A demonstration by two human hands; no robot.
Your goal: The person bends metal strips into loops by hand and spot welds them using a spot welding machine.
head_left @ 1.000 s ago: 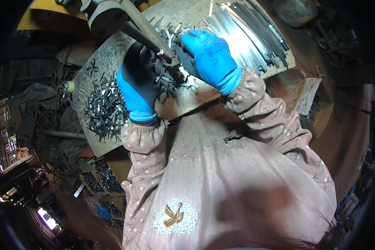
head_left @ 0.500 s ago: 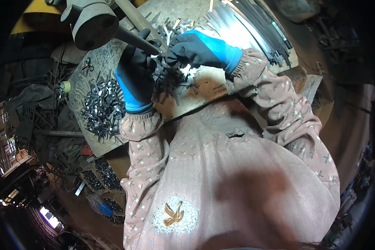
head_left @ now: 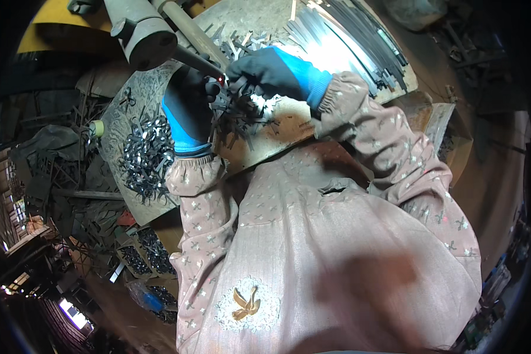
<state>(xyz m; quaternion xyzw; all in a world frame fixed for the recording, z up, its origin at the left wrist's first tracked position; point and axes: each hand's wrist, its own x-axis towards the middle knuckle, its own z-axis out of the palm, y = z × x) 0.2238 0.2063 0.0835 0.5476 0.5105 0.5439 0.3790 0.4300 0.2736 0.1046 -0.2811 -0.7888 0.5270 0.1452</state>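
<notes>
Flanking the rod tip (head_left: pixel 215 72), gloved hands (head_left: pixel 186 107) (head_left: pixel 280 72), narrow gap between, table edge (head_left: pixel 268 151) nearby.

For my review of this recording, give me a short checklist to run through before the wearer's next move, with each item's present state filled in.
1. Both hands gloved: ok; the left hand and right hand wear blue-and-black gloves.
2. Hands well away from the grey rod's end: not ok; both are close to it, and a red glow shows there.
3. Grip on a piece secure: cannot tell; gloves and clutter hide what is pinched.
4. Sleeve cuffs gathered at the wrists: ok; left cuff and right cuff both meet the gloves.
5. Heap of curled metal pieces apart from the long metal strips: ok; opposite sides.
</notes>
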